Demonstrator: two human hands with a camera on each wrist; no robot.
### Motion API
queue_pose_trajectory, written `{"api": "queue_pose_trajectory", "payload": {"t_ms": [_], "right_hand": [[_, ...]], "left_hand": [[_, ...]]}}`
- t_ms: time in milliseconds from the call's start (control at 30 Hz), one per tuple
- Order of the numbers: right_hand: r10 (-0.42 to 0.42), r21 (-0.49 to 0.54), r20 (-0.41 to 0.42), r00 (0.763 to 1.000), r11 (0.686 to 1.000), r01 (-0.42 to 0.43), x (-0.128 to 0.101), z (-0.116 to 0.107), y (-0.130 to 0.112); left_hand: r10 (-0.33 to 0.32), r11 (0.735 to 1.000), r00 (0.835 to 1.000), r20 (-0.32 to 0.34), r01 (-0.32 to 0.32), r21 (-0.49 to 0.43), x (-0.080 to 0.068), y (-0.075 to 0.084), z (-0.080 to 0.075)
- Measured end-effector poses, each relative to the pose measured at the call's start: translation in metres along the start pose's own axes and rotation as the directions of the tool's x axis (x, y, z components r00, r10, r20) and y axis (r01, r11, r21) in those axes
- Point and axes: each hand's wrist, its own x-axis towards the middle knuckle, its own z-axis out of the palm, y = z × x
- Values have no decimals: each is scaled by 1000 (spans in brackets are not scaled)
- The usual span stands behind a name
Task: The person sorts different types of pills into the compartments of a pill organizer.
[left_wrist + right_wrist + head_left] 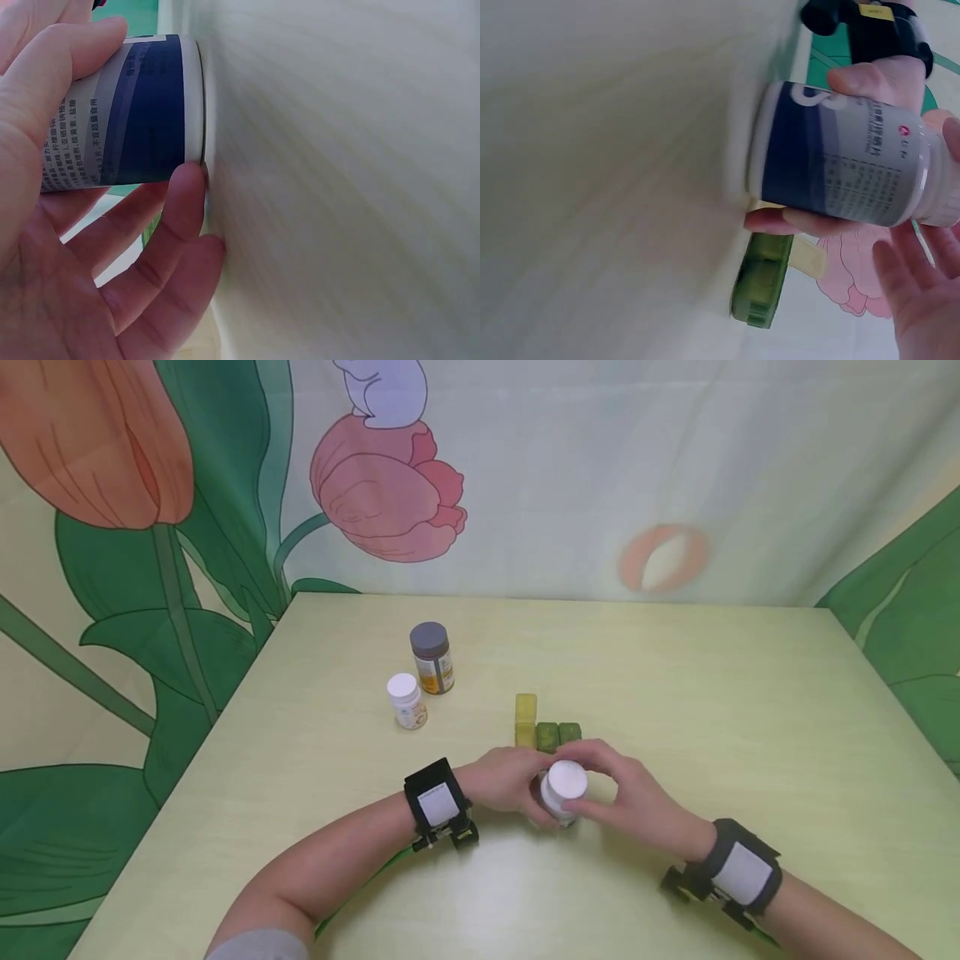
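the left hand [501,779] and right hand [633,793] both grasp a white-capped bottle [563,790] standing on the counter [675,677], the left around its body, the right at the cap. just behind sits a green and yellow pill box [546,731]; two more bottles [420,677] stand further left.

White-capped navy-and-grey bottle [562,791]; yellow-and-green pill box [545,729].
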Motion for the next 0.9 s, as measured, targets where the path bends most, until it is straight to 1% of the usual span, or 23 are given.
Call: {"api": "queue_pose_trajectory", "payload": {"t_ms": [133, 233, 300, 367, 467, 533, 600, 633, 667, 733, 767, 800, 833, 900], "right_hand": [[-13, 63, -69, 998, 998, 17, 4, -9, -3], [-13, 59, -118, 993, 998, 20, 7, -20, -4], [-7, 13, -138, 990, 1000, 9, 7, -28, -4], [-5, -67, -142, 990, 998, -5, 6, -35, -1], [-9, -211, -132, 991, 977, -19, 3, -46, 5], [21, -300, -95, 995, 953, -49, -1, -53, 10], [99, -369, -22, 995, 924, -100, -5, -59, 13], [156, -402, 23, 987, 906, -134, -6, -61, 15], [213, -427, 72, 975, 890, -163, -8, -63, 16], [312, -465, 155, 937, 860, -209, -11, -64, 20], [348, -484, 187, 919, 847, -222, -12, -64, 23], [371, -505, 211, 905, 834, -224, -14, -64, 26], [383, -524, 223, 896, 823, -221, -15, -63, 28], [374, -555, 233, 898, 809, -193, -16, -61, 32]], "left_hand": [[0, 1000, 1000, -2, 0, 14, 1, 2, -1], [3, 1000, 1000, -6, -3, 24, 1, 3, -2], [2, 1000, 1000, -3, -2, 15, 0, 4, -2], [1, 1000, 1000, -1, -1, 5, 0, 4, -2], [2, 1000, 1000, -2, -2, -5, 1, 3, -1], [2, 1000, 1000, -4, -2, -4, 1, 3, 0], [4, 1000, 1000, -4, -4, -1, 1, 3, 0], [3, 1000, 1000, -4, -3, 2, 1, 3, 0], [2, 1000, 1000, -4, -2, 5, 1, 3, 0], [2, 1000, 1000, -6, -2, 16, 1, 2, 1], [2, 1000, 1000, -7, -2, 20, 1, 2, 1], [1, 1000, 1000, -8, -1, 27, 0, 1, 1], [0, 999, 1000, -9, 0, 33, 0, 1, 1], [-1, 999, 1000, -9, 1, 37, 0, 0, 2]]}}
